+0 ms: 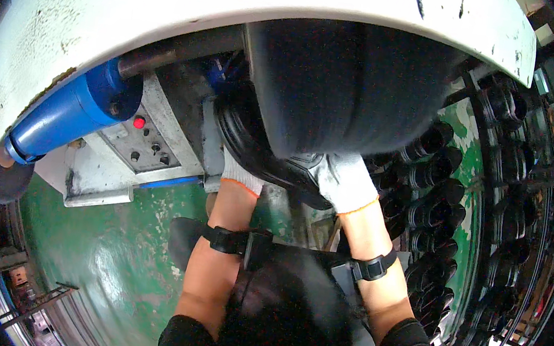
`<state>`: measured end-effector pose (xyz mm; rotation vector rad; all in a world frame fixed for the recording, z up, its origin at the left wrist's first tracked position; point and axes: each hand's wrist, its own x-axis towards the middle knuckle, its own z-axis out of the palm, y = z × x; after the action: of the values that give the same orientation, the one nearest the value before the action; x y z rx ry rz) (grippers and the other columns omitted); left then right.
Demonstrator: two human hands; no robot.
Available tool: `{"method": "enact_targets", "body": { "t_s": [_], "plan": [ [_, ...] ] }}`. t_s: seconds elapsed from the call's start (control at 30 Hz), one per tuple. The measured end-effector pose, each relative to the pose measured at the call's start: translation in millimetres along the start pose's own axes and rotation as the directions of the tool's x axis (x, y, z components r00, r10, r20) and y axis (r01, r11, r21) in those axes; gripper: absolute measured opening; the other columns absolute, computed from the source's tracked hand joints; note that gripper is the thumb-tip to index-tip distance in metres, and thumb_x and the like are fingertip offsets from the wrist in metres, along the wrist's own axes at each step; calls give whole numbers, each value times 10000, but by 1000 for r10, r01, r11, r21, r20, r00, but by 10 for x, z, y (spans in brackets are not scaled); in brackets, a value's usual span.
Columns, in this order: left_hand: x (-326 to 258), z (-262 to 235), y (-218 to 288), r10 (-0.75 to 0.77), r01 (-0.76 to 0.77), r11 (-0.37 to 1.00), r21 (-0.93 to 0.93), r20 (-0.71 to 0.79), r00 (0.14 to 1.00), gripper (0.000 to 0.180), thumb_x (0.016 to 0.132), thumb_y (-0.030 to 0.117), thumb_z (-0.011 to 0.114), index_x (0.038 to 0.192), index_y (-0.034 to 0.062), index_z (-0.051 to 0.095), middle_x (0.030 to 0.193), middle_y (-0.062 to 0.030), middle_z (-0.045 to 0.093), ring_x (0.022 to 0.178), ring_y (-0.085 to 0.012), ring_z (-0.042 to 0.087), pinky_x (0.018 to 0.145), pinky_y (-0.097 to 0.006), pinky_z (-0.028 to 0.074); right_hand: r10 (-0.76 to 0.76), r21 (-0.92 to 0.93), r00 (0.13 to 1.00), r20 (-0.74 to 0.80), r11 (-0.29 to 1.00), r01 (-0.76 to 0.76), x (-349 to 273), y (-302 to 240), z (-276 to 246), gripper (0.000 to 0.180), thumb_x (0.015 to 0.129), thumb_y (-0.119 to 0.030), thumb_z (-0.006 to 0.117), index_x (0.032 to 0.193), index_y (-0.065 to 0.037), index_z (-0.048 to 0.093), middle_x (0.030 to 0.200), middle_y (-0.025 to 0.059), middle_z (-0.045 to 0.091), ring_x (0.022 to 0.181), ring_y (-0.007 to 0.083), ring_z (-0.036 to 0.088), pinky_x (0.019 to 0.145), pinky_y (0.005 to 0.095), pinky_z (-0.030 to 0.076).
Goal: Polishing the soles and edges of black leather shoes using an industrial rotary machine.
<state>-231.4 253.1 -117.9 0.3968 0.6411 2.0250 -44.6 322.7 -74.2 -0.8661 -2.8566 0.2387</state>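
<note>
Both hands wear white knit gloves and reach forward under a big white machine housing point(173, 0). My left hand point(240, 174) grips the lower left edge of a black round rubber part point(247, 136) at the machine's mouth. On that part's right side my right hand point(342, 178) holds its lower edge, just beneath a large dark block point(347, 86) that hides the fingertips. A black strap sits on each wrist.
A blue cylinder point(70, 114) and a grey control plate with a red button point(139, 122) sit at the left. Racks with several black rubber parts point(436, 196) stand at the right. Below is a green floor point(107, 243), with a dark apron point(290, 303) over my lap.
</note>
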Motion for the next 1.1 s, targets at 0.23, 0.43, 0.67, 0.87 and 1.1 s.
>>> {"method": "enact_targets", "body": {
  "t_s": [0.23,0.43,0.67,0.87,1.1],
  "plan": [
    [-63,-166,353,48,-87,951,-298,-134,990,460,1048,361,347,1371,71,498,1379,-89,536,1241,-253,501,1102,-356,350,-128,-122,962,-240,987,101,220,-583,54,323,839,-160,554,1101,2,650,1150,253,614,1061,420,579,939,516,458],
    [-113,295,544,8,-102,958,-267,-332,943,523,1024,482,374,1356,111,533,1358,-55,561,1229,-240,512,1083,-355,370,-19,15,899,-437,1000,28,377,-751,16,381,844,-197,570,1176,-25,646,1244,253,579,1106,452,556,994,549,427],
    [-45,372,155,-124,69,935,-348,-140,982,572,1002,527,405,1398,122,485,1388,-62,536,1254,-267,506,1084,-398,399,5,-161,901,-434,983,-83,293,-391,-4,449,910,-254,517,1311,-60,576,1350,212,542,1239,412,507,1069,524,385],
    [-27,126,-514,-251,169,960,-223,-425,870,542,1012,488,404,1388,106,490,1414,-85,513,1285,-310,479,1084,-447,408,153,43,860,-487,988,-151,260,-192,-225,446,912,-246,512,1305,-46,575,1341,195,556,1233,390,516,1065,507,393],
    [109,49,-1112,-97,297,682,-668,320,942,534,1010,476,387,1376,104,501,1423,-97,504,1285,-332,471,1101,-465,388,63,-370,949,-310,911,-181,90,116,-547,355,876,-181,527,1185,-45,635,1094,149,631,993,315,587,1069,499,390]
  ]
}}
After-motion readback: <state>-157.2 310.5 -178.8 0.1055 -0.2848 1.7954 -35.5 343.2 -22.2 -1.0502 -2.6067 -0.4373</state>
